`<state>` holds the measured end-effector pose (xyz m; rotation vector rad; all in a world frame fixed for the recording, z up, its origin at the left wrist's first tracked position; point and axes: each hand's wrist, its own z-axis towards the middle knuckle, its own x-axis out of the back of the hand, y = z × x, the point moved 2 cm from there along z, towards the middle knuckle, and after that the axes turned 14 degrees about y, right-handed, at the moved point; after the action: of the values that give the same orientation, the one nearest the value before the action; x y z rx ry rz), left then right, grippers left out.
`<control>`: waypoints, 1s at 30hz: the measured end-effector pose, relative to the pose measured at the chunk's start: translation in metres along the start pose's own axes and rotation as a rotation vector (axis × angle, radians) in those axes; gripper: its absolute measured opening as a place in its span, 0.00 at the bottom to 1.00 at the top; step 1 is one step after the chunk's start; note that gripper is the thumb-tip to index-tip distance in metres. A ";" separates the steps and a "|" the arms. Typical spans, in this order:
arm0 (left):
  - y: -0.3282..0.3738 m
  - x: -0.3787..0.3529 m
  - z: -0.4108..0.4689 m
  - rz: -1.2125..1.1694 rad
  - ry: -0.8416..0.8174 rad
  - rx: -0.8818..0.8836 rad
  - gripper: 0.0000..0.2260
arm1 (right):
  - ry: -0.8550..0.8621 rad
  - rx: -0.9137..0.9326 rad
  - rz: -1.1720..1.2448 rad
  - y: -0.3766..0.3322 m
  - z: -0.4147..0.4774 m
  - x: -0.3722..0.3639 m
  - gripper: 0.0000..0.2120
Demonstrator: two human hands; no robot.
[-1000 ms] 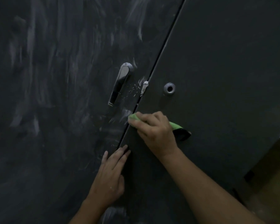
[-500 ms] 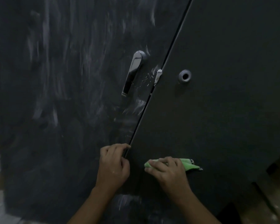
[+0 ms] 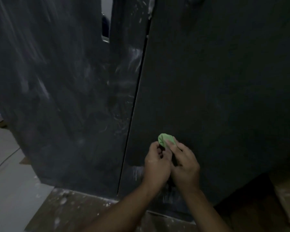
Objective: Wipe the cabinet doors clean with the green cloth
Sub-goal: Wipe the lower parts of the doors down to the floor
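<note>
Left grip (image 3: 156, 164) joined right grip (image 3: 185, 164), both pinching green cloth (image 3: 166, 139).

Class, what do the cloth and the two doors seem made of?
Cloth: soft green fabric, matte; it is bunched into a wad. Left door and right door: dark, flat, smooth panels, possibly painted metal or laminate; white smears sit on the surface.

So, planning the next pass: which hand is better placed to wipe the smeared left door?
Left, probably: the left hand sits nearer the smeared left door and shares the green cloth with the right hand.
</note>
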<state>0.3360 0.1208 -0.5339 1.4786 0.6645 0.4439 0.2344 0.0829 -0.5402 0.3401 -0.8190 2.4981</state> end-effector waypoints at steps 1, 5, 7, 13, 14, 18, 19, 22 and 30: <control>-0.002 -0.003 -0.002 -0.011 0.033 0.000 0.06 | -0.025 0.014 0.048 0.000 -0.005 0.005 0.23; -0.006 -0.015 -0.013 0.035 0.105 -0.139 0.09 | -0.211 -0.181 0.297 0.005 -0.009 0.019 0.29; -0.014 -0.019 -0.011 0.066 0.166 -0.195 0.09 | -0.285 -0.163 0.290 0.008 -0.007 0.023 0.35; -0.036 -0.009 0.003 0.124 0.398 -0.344 0.07 | -0.241 0.135 -0.161 0.024 -0.007 0.043 0.34; -0.039 -0.004 0.006 0.109 0.445 -0.337 0.05 | -0.226 0.138 -0.198 0.028 -0.008 0.043 0.35; -0.051 0.015 0.013 0.107 0.636 -0.285 0.13 | -0.243 0.167 -0.391 0.051 -0.022 0.038 0.38; -0.054 0.020 0.013 0.112 0.687 -0.269 0.15 | -0.253 0.181 -0.432 0.054 -0.027 0.035 0.40; -0.060 0.024 0.014 0.149 0.766 -0.234 0.18 | -0.267 0.197 -0.482 0.058 -0.035 0.025 0.45; -0.102 -0.040 -0.014 0.207 0.595 -0.492 0.22 | -0.225 0.184 -0.479 0.069 -0.038 0.014 0.50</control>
<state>0.2845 0.0990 -0.6293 0.9397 0.7930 1.1487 0.1840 0.0632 -0.5987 0.7920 -0.5117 2.1065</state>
